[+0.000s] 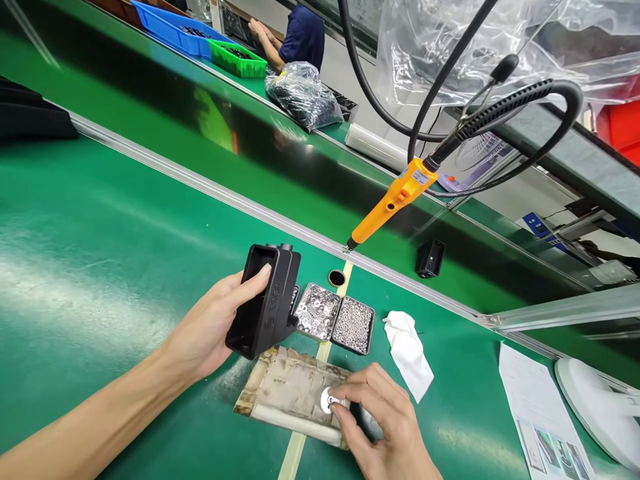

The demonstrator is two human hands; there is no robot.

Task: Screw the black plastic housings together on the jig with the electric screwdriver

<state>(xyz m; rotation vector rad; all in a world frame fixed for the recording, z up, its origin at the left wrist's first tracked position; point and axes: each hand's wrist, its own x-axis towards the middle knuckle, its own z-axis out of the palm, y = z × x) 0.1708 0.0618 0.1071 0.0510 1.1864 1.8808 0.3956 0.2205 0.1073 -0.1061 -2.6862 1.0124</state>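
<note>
While our left hand [210, 337] grips the black plastic housing [264, 300] tilted above the worn beige pad [290, 390], our right hand [387, 423] pinches a small silver washer [327, 402] on it, handy to the metal trays [334, 319].

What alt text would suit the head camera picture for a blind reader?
A person's left hand holds a black plastic case above a green table, while the right hand pinches a small metal part on a worn pad.
</note>
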